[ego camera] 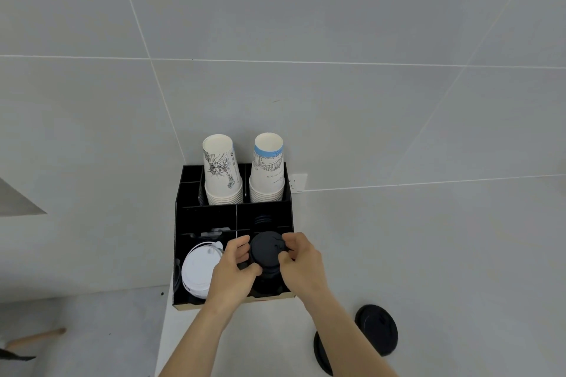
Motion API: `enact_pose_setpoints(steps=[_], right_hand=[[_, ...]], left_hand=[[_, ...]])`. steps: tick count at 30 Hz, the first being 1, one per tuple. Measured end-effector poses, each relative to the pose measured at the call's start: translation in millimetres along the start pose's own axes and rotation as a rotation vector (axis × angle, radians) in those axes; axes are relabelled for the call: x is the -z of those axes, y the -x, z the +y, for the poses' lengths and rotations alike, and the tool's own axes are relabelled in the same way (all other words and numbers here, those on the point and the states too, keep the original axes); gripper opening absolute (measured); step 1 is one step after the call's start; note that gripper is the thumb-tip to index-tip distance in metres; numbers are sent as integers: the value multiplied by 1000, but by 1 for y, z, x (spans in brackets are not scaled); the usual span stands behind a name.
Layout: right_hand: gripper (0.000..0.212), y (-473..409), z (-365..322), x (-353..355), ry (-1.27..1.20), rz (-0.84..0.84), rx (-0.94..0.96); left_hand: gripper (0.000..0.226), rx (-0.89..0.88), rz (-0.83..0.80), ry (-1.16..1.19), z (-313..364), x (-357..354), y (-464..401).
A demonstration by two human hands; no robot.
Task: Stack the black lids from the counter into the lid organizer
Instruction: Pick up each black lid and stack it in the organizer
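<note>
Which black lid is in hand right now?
The black lid over the organizer's front right slot, pinched by both hands; the other two lie untouched on the counter.

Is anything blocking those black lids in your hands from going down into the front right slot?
Nothing visible. Both hands, left and right, hold the black lids directly over the front right compartment of the lid organizer; only more black lids show beneath. The white lids sit in the neighbouring slot.

Soft, even, dim-grey light on my view — faint shadows, no glare; wide-angle bending of tile lines at edges.
</note>
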State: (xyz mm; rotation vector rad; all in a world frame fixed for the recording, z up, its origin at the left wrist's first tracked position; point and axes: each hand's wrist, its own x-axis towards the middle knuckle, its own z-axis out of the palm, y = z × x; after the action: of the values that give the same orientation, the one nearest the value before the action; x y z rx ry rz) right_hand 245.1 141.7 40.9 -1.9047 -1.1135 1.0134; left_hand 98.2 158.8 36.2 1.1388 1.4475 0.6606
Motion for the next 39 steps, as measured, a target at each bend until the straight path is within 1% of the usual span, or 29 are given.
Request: enact_pose_setpoints(steps=[11,14,16,20,24,28,31,35,37,39], right_hand=[[36,4,11,-5,125,9,35],[36,5,11,-3,104,4,29],[36,7,9,-1,78,14,29],[33,10,8,11,49,94,51],[28,18,17,28,21,183,62],[20,30,40,46,35,269,-22],[20,45,69,58,99,275,-139],[27,67,103,69,197,179,-276],[32,75,113,73,231,139,-326],[34,83,120,76,246,121,-339]], left_hand=[[67,-31,-21,-50,-11,1,4],[67,-27,-47,-52,-9,4,3],[65,-33,-26,-52,-7,6,4],[61,-53,63,-49,-4,10,8],[57,-59,94,-38,-7,10,21],[50,-66,111,-51,-24,4,40],[43,-44,32,-125,-43,-11,55],[38,69,-116,-194,-62,-38,68],[38,115,-208,-221,-69,-52,74],[42,146,-267,-236,-72,-64,79]])
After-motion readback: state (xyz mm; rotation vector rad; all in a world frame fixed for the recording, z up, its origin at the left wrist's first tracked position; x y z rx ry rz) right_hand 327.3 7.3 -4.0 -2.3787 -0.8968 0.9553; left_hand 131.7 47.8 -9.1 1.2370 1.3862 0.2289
